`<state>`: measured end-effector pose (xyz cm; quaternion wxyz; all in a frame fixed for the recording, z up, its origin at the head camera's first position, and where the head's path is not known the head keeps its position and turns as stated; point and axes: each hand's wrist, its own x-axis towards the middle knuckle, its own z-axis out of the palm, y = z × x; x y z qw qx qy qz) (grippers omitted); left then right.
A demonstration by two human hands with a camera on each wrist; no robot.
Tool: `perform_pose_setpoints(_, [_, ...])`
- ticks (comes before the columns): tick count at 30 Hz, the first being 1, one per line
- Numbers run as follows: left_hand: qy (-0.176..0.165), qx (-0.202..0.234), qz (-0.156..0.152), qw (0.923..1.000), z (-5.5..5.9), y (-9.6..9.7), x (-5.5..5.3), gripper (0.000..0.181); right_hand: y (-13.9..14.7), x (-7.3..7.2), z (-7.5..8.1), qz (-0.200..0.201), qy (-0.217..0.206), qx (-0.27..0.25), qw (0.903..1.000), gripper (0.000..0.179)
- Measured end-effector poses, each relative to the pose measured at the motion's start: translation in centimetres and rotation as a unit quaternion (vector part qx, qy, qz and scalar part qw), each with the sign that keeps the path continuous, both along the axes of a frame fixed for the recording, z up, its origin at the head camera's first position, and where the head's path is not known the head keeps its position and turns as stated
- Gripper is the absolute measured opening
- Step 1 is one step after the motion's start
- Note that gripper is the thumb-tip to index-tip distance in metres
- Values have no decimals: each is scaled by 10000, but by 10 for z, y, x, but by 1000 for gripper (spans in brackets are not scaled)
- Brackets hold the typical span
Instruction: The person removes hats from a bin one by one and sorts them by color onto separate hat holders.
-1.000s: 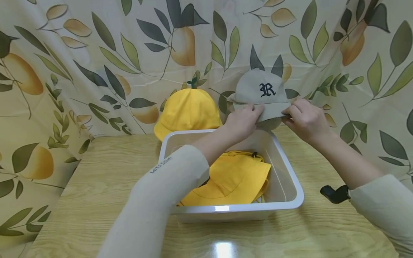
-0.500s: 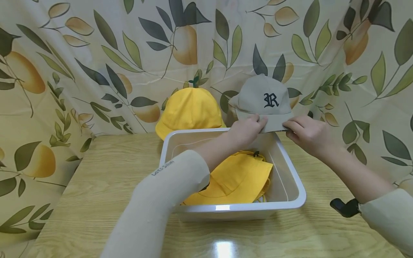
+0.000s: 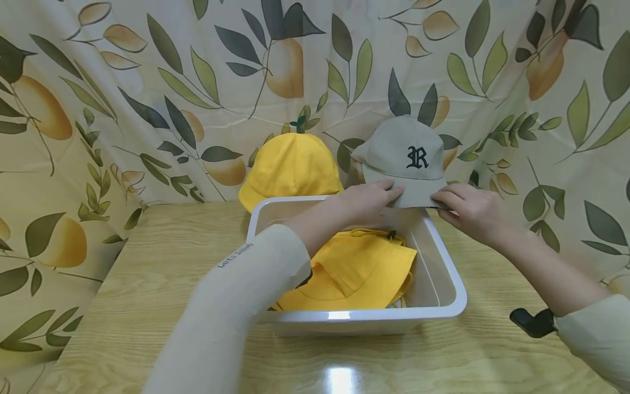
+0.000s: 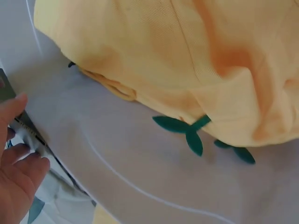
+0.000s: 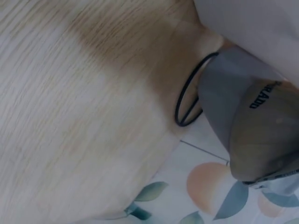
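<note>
A light grey baseball cap [image 3: 403, 145] with a black letter R sits behind the bin, its brim toward me. My right hand [image 3: 474, 210] pinches the right corner of that brim between thumb and fingers. At the brim's left part, my left hand [image 3: 366, 202] lies with loosened fingers; the left wrist view shows this hand [image 4: 21, 163] with thumb and fingers spread apart. In the right wrist view a tan cap [image 5: 266, 130] with a grey brim and dark lettering shows, and my right hand is out of sight.
A cream plastic bin [image 3: 445, 268] holds yellow cloth hats [image 3: 359, 268], with green leaf trims [image 4: 187, 130] visible in the left wrist view. Another yellow hat [image 3: 292, 167] with a green sprout stands behind the bin's left. A leaf-patterned cloth [image 3: 197, 71] backs the wooden table [image 3: 162, 284].
The grey cap has come down and slightly right, its brim now lower behind the bin. Both hands moved down with it, and my left fingers have loosened on the brim.
</note>
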<state>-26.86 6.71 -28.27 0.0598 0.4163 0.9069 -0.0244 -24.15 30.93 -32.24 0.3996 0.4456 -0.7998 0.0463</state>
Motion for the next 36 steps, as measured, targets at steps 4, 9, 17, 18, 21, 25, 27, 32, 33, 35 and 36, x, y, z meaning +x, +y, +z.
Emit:
perform_pose_setpoints(4, [-60,-309,95,9995,4,-9,4,74,-1,3,3,-42,-5,82,10000,46])
perform_pose_setpoints(9, [-167,-352,-49,9992,10,-20,7,79,-5,13,10,100,36,142,9998,49])
perform_pose_setpoints(17, [-492,-188,16,9986,22,-35,13,82,-25,34,23,466,171,209,9986,51])
perform_pose_setpoints(18, [-516,-162,37,9985,23,-37,14,82,-28,38,24,500,161,216,9984,52])
perform_pose_setpoints(21, [-598,-164,91,9980,26,-47,19,82,-35,48,26,556,104,215,9982,54])
perform_pose_setpoints(25, [-747,-222,84,9969,28,-61,25,83,-42,64,26,398,-147,259,9988,59])
perform_pose_setpoints(27, [-872,-192,104,9960,29,-68,27,85,-44,73,26,271,-392,312,9984,63])
perform_pose_setpoints(32, [-1268,138,289,9914,31,-84,26,89,-50,94,24,285,-1174,468,9916,76])
perform_pose_setpoints(33, [-1318,220,295,9906,32,-87,25,89,-51,98,23,313,-1365,492,9889,79])
perform_pose_setpoints(35, [-1390,340,304,9892,34,-91,23,90,-53,105,19,400,-1627,539,9844,85])
perform_pose_setpoints(36, [-1399,386,283,9890,35,-93,22,91,-54,107,17,373,-1760,579,9820,88])
